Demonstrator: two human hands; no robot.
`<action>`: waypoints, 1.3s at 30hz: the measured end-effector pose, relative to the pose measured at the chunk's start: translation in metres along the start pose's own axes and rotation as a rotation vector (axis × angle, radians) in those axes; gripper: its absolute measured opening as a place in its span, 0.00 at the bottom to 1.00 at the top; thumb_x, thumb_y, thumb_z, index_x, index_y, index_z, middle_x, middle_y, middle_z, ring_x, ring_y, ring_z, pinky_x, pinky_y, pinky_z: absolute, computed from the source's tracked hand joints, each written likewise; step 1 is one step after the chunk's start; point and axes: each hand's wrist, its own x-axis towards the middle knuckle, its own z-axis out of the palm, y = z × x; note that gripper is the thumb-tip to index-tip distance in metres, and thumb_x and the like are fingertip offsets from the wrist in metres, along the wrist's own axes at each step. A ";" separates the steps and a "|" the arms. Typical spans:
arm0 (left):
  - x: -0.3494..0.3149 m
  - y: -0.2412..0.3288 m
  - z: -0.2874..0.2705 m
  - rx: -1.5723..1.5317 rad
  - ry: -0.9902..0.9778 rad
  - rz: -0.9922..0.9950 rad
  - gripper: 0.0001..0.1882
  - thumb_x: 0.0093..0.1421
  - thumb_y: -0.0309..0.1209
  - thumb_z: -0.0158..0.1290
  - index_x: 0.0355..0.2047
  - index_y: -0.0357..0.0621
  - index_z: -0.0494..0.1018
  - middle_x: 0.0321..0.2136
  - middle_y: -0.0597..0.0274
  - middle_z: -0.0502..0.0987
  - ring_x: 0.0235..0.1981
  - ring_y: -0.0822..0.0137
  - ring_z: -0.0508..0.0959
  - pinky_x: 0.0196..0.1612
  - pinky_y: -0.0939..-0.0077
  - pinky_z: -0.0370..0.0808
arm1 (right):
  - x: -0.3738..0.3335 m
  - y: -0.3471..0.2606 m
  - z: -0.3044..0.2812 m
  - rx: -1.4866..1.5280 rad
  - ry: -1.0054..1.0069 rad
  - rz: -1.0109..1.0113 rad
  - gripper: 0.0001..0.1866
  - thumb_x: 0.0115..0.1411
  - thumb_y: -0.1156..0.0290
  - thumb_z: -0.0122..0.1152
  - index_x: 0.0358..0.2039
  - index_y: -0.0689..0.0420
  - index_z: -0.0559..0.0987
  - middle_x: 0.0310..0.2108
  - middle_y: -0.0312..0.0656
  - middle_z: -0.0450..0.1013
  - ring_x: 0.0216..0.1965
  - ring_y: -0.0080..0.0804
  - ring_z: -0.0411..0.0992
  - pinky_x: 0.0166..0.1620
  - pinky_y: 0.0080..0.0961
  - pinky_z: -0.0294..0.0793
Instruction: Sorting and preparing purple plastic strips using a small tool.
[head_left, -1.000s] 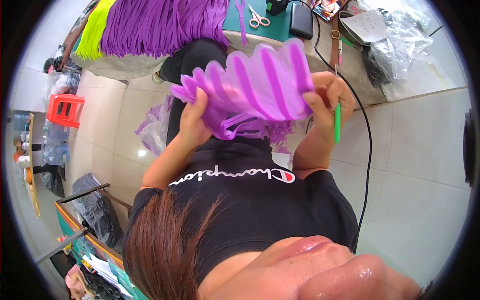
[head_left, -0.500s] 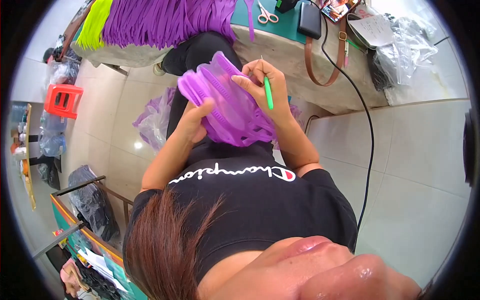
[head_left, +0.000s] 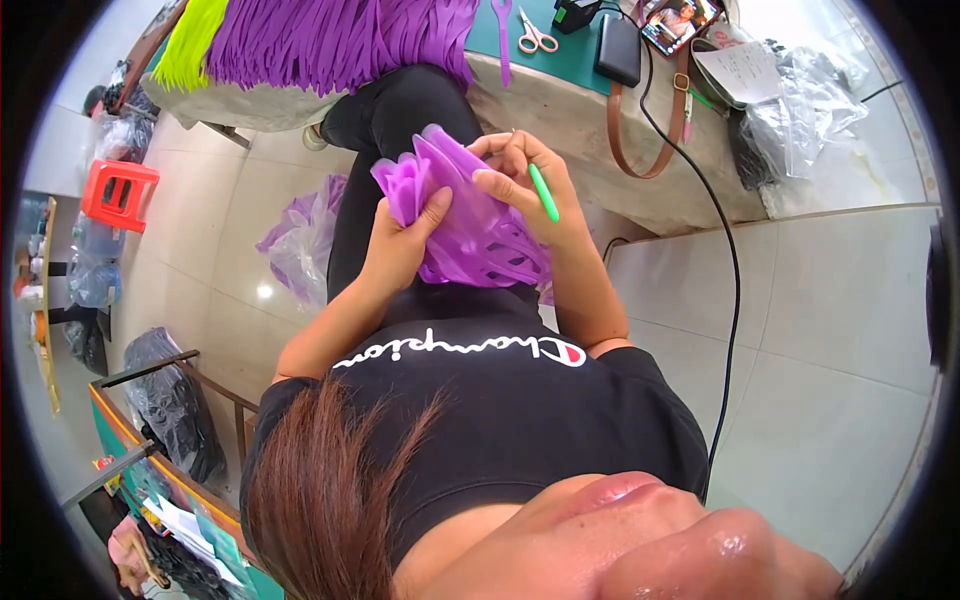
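A translucent purple rubbery sheet (head_left: 470, 225) with slotted cutouts along its lower part lies over my lap. Its upper left edge is gathered into folds in my left hand (head_left: 400, 245), the thumb pressed across them. My right hand (head_left: 530, 180) is curled round a slim tool with a bright green handle (head_left: 543, 192), which sticks out between thumb and palm; a thin tip shows just past the fingers. The right thumb and fingers also meet the sheet's upper right edge.
On the table ahead lie piled purple strips (head_left: 330, 40), lime strips (head_left: 190, 45), pink-handled scissors (head_left: 537, 35), a black power bank (head_left: 618, 52) and a phone (head_left: 680, 22). A brown strap (head_left: 613, 130) hangs off the edge. A black cable (head_left: 728, 240) runs down the right. A red stool (head_left: 120, 195) stands left.
The folds have been drawn together into a tighter bunch in my left hand, which has shifted right. The green-handled tool has tilted, and my right hand has moved slightly lower.
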 end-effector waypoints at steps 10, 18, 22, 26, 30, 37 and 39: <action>-0.002 -0.001 0.001 -0.242 -0.004 -0.140 0.16 0.60 0.27 0.54 0.48 0.40 0.68 0.44 0.65 0.72 0.46 0.73 0.71 0.50 0.77 0.68 | 0.000 0.010 -0.014 0.124 0.187 -0.179 0.21 0.50 0.89 0.60 0.21 0.51 0.59 0.35 0.40 0.70 0.35 0.21 0.70 0.40 0.17 0.71; 0.004 0.002 -0.001 -0.177 0.023 -0.169 0.18 0.56 0.26 0.58 0.46 0.38 0.68 0.41 0.61 0.75 0.42 0.70 0.75 0.47 0.74 0.71 | -0.005 0.017 -0.006 -0.021 0.179 -0.187 0.19 0.53 0.85 0.60 0.19 0.53 0.59 0.35 0.41 0.70 0.34 0.19 0.68 0.39 0.16 0.71; 0.006 0.003 -0.001 -0.306 0.055 -0.248 0.18 0.55 0.26 0.59 0.45 0.39 0.69 0.39 0.61 0.75 0.40 0.70 0.75 0.46 0.75 0.71 | -0.005 0.021 -0.010 -0.176 0.126 -0.269 0.16 0.62 0.62 0.56 0.24 0.57 0.63 0.35 0.41 0.70 0.34 0.22 0.67 0.39 0.19 0.69; 0.005 0.002 -0.001 -0.251 0.032 -0.226 0.20 0.53 0.24 0.60 0.46 0.39 0.69 0.39 0.62 0.76 0.41 0.70 0.76 0.46 0.74 0.71 | -0.008 0.031 -0.004 -0.025 0.129 -0.313 0.20 0.63 0.52 0.52 0.35 0.58 0.64 0.36 0.39 0.69 0.31 0.19 0.63 0.39 0.16 0.65; 0.005 0.003 0.001 -0.201 0.053 -0.230 0.20 0.51 0.23 0.61 0.45 0.39 0.69 0.39 0.62 0.75 0.42 0.69 0.75 0.48 0.73 0.71 | -0.017 0.028 -0.010 -0.274 0.273 -0.188 0.09 0.59 0.72 0.60 0.31 0.59 0.68 0.35 0.38 0.69 0.33 0.18 0.66 0.37 0.13 0.66; 0.007 0.000 -0.003 -0.310 0.016 -0.324 0.18 0.52 0.22 0.60 0.44 0.39 0.70 0.38 0.61 0.76 0.40 0.67 0.77 0.46 0.71 0.73 | -0.023 0.022 0.000 -0.227 0.214 -0.308 0.08 0.52 0.83 0.63 0.32 0.65 0.74 0.36 0.46 0.74 0.36 0.27 0.74 0.41 0.19 0.73; 0.007 0.002 0.000 -0.321 0.037 -0.323 0.17 0.53 0.23 0.60 0.43 0.39 0.70 0.37 0.61 0.76 0.39 0.67 0.77 0.45 0.70 0.74 | -0.023 0.024 -0.001 -0.218 0.211 -0.306 0.06 0.54 0.81 0.62 0.32 0.65 0.74 0.35 0.48 0.75 0.34 0.29 0.74 0.41 0.20 0.74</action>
